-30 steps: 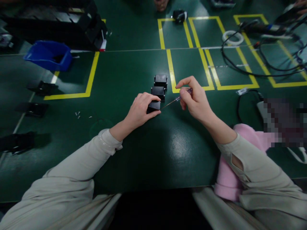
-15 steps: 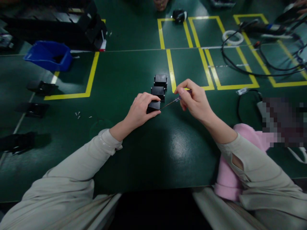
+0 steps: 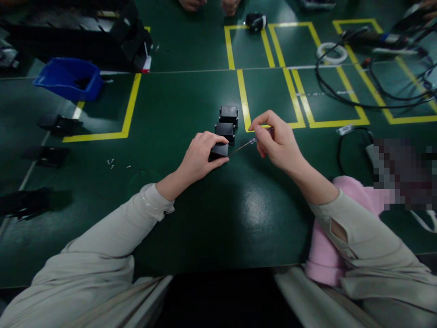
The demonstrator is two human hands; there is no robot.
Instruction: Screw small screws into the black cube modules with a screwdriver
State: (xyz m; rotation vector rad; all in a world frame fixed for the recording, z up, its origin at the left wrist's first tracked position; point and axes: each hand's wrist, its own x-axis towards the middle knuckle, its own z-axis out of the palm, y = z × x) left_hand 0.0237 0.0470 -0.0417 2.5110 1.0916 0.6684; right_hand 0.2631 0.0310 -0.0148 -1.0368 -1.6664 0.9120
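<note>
Plainly, everything here hangs on one slanting line: the slim screwdriver with a metal shaft and dark purplish handle (image 3: 251, 141) runs from the right hand (image 3: 276, 142) down toward the near right corner of a small black box-shaped part (image 3: 219, 151). Its tip meets that corner, though I can't tell whether it sits in a screw. The left hand (image 3: 204, 152) is much the nearer, closed around the part from its left side, fingers over the top and thumb along the near side. The right hand grips the handle, index finger bent above it. The part rests on the dark green, glossy tabletop (image 3: 211, 228), set back from the middle of the near edge, its long axis apparently running sideways. Just beyond it, two matching black blocks (image 3: 225, 131) continue a row toward the far edge. Toward the left edge lie tiny silvery screws (image 3: 111, 163) and, farther back, an open blue plastic bin (image 3: 95, 86). A bundle of soft pink fabric (image 3: 324, 259) lies by the near edge, rightward. Across the tabletop, a co-worker's hands (image 3: 230, 6) show at the far edge.
</note>
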